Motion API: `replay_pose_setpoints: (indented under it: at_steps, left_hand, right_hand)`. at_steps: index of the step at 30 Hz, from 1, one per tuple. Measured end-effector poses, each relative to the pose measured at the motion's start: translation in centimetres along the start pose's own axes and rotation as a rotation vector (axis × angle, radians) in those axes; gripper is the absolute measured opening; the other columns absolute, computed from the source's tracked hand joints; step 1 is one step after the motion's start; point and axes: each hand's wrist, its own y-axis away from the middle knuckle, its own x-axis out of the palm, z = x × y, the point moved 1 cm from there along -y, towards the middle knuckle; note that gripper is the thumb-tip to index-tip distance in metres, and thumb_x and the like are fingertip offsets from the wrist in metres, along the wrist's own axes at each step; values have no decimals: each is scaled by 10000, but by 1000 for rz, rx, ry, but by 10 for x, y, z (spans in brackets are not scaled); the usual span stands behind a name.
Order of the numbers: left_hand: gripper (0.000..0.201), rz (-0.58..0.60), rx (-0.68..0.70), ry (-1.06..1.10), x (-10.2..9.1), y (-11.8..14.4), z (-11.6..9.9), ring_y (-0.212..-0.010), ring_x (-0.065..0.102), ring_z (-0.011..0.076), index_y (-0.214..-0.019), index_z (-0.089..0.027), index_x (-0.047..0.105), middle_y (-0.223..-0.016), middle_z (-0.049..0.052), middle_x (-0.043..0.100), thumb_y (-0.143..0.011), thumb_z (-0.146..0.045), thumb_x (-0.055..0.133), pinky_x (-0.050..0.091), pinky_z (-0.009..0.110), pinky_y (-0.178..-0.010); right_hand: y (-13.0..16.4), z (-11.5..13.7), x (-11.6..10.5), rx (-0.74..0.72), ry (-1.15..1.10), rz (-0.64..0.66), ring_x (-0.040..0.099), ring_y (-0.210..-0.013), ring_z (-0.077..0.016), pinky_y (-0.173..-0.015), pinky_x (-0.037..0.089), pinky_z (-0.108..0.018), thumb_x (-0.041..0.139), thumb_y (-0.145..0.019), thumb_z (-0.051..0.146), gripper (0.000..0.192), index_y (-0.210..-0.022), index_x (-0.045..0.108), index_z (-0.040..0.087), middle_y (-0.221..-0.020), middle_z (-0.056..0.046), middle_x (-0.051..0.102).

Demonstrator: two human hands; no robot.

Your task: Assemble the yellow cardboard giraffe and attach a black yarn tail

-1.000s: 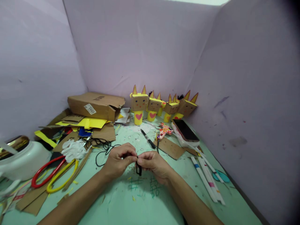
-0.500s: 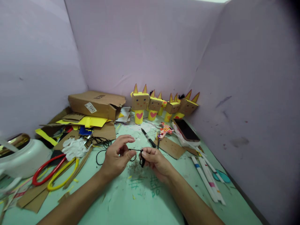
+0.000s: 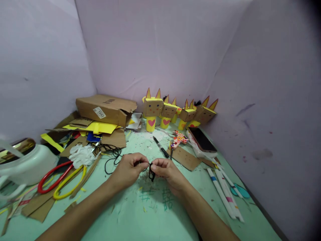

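Green table (image 3: 175, 227) w/ purple walls around. Black string (image 3: 151, 173) is above table centre, pinched btw. left hand (image 3: 129, 169) and right hand (image 3: 167, 172), both closed on it. Behind: black pen (image 3: 160, 151), phone (image 3: 202, 139), yellow paper figures (image 3: 152, 112). Scissors (image 3: 56, 179) at left.

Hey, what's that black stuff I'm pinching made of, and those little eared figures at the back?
The black strand looks like thin matte cord or thread: limp and looped. The figures look like plain brown cardboard heads on glossy yellow paper tubes, with paper hearts.
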Motion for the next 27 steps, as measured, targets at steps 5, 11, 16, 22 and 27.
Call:
replay_pose_setpoints:
  at_steps: [5, 11, 16, 22, 27]
  left_hand:
    - [127, -8, 105, -23, -3, 2, -1, -615, 563, 126, -644, -142, 649, -641, 17, 634, -720, -177, 553, 406, 216, -576]
    - [141, 15, 140, -30, -5, 3, 0, -567, 512, 111, -646, -129, 651, -617, 16, 585, -723, -183, 546, 363, 214, -526]
    - [146, 38, 194, -7, -9, 4, -4, -503, 442, 81, -618, -127, 626, -589, -5, 534, -720, -168, 529, 319, 198, -476]
    - [119, 6, 287, -95, -6, 3, -2, -520, 462, 88, -627, -129, 625, -584, 2, 537, -709, -119, 540, 321, 201, -490]
    - [132, -32, 375, -141, -4, 6, 2, -542, 492, 95, -626, -135, 617, -591, 11, 548, -719, -95, 533, 334, 203, -508]
  right_hand:
    - [-1, -3, -2, 0, 35, -54, 371, -447, -56, -486, 251, -220, 788, -547, 332, 234, -591, 655, 144, -468, 49, 529]
    - [-2, -2, -4, -11, 57, -83, 395, -465, -68, -507, 281, -235, 791, -536, 329, 222, -591, 680, 145, -491, 30, 561]
    - [-2, 3, -6, -32, 73, -93, 422, -493, -82, -520, 299, -241, 780, -542, 358, 233, -601, 692, 151, -557, -1, 621]
    - [-1, -1, -2, -4, 100, -87, 413, -470, -75, -519, 297, -241, 790, -518, 322, 201, -586, 701, 155, -493, 26, 580]
    - [-2, -3, -2, -3, 122, -109, 426, -476, -81, -528, 307, -247, 789, -502, 315, 190, -574, 709, 159, -485, 25, 590]
